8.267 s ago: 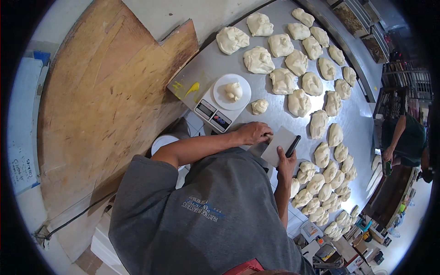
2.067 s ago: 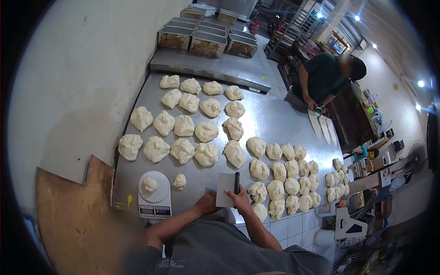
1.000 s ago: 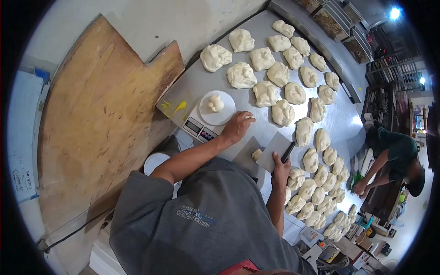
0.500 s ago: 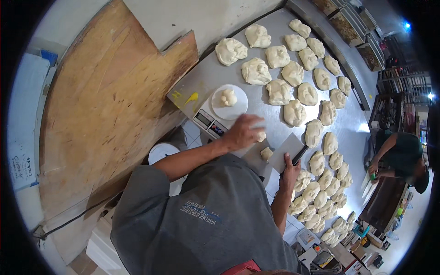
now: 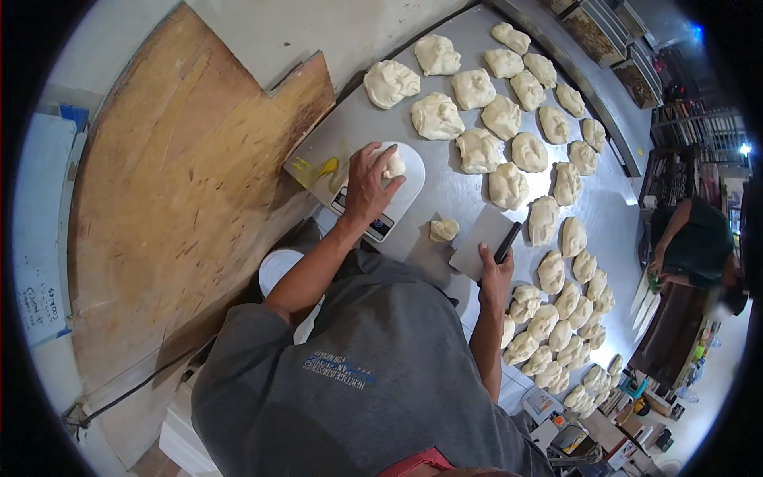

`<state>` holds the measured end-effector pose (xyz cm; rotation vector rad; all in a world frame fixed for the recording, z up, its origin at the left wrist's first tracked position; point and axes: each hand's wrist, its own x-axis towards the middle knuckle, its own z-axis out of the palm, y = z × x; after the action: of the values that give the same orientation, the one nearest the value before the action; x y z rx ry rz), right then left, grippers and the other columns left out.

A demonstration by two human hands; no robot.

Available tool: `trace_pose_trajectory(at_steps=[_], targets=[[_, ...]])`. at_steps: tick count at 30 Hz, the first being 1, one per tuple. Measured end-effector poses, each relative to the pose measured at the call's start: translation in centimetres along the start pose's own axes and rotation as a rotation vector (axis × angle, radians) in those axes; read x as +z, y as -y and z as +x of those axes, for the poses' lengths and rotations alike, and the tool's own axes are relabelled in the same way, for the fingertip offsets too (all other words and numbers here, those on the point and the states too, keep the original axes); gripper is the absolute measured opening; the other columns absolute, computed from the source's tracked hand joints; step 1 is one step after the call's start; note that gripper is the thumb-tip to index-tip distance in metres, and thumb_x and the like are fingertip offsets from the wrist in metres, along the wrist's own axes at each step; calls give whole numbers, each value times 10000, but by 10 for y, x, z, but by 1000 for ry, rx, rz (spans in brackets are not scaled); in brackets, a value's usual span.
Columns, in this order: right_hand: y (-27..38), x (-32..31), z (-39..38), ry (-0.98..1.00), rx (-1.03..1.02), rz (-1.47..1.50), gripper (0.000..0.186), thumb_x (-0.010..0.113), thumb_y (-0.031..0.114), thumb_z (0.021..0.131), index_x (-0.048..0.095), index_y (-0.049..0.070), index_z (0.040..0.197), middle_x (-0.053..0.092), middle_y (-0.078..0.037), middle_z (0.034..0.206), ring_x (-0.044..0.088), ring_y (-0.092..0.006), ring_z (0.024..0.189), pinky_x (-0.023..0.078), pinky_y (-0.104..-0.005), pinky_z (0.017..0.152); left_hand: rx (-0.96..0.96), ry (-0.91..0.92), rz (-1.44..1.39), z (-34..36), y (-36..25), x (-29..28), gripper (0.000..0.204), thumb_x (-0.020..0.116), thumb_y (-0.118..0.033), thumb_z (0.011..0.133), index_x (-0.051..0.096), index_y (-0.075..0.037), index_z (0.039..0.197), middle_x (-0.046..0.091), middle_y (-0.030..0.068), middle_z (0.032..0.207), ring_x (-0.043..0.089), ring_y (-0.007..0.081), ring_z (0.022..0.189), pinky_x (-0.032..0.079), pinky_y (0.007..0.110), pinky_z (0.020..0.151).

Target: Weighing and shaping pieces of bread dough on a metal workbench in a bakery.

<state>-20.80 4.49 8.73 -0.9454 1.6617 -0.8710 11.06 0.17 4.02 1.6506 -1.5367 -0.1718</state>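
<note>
Scale: all eyes here now, as the left hand arrives over its white pan; half a second ago it was off to the right, above the steel table.
Left hand: fingers and thumb arch round the small dough lump on the pan; squeezing or only touching, I can't tell.
Readout: partly hidden behind that hand.
Right hand: pinching the metal dough scraper by its black-handled edge, right of the scale.
Loose dough piece: resting between scale and scraper, no hand on it.
Larger dough pieces: rows of them, beyond and right of the scale.
Shift: work seems centred on the pan, scraper merely held ready.
</note>
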Motion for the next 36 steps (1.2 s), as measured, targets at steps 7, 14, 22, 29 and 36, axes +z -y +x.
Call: trace_pose_trajectory(at_steps=[7,14,22,29,36], targets=[[1,-4,-6,-30,4,6,511,779,241,975,607,-58,1351,718,-217,1196,683,-256,965,563,-361,892,-112,161,-151,11,34,10,583,854,-123,844,673,-73,1396,694,98,1290,663,295,1114,557,367,929],[-6,0,-10,-25,-76,-32,387,783,204,941,610,-21,1204,694,-137,990,626,-203,818,541,-348,776,-168,482,-499,6,-29,-21,465,787,-53,860,696,-44,1315,736,107,1221,701,289,1049,565,382,917],[12,27,-13,169,-260,-410,305,749,163,918,569,4,1106,595,-99,822,511,-220,696,476,-378,673,195,687,-358,-67,-20,16,418,735,11,815,718,-47,1229,733,103,1226,707,316,1046,571,398,926],[15,33,-14,251,-231,-473,304,743,155,922,567,6,1119,593,-107,823,505,-232,694,472,-385,671,175,614,-396,-71,-20,10,399,729,20,818,721,-44,1211,731,106,1227,708,306,1046,570,392,931],[13,20,-17,255,-224,-440,285,741,125,919,579,9,1123,606,-86,838,506,-202,704,474,-369,667,244,674,-524,-57,-45,-7,373,721,0,842,718,-47,1212,727,101,1225,707,301,1041,566,385,921]])
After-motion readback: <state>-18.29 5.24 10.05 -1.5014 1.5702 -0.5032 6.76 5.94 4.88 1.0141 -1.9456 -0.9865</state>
